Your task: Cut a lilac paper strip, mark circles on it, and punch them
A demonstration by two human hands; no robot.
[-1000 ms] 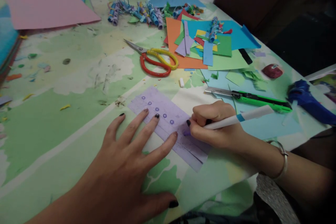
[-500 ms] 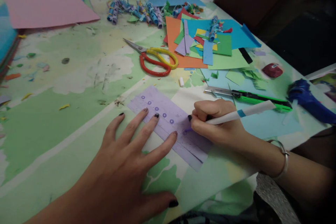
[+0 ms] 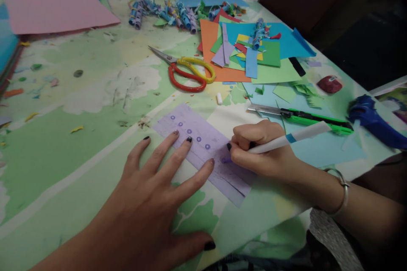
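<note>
A strip of purple paper (image 3: 203, 129) lies slanted on the table, with a row of several small drawn circles along it. My left hand (image 3: 155, 186) is spread flat, its fingertips pressing on the paper's near edge. In my right hand (image 3: 263, 148) is a white marker pen (image 3: 295, 136) with a blue band. Its purple tip touches the paper at the lower right end of the row, where a mark partly shows. The right fingers are wrapped round the pen's front end.
Red-and-yellow-handled scissors (image 3: 187, 72) lie beyond the paper. A green utility knife (image 3: 305, 118) with its blade out rests right of them, near a blue tool (image 3: 375, 120). Coloured paper sheets (image 3: 210, 59), curled paper rolls (image 3: 181, 12) and a pink sheet (image 3: 60, 10) lie farther back.
The right hand and pen have shifted very slightly left at the circle's spot. My left hand and the purple paper look unmoved.
</note>
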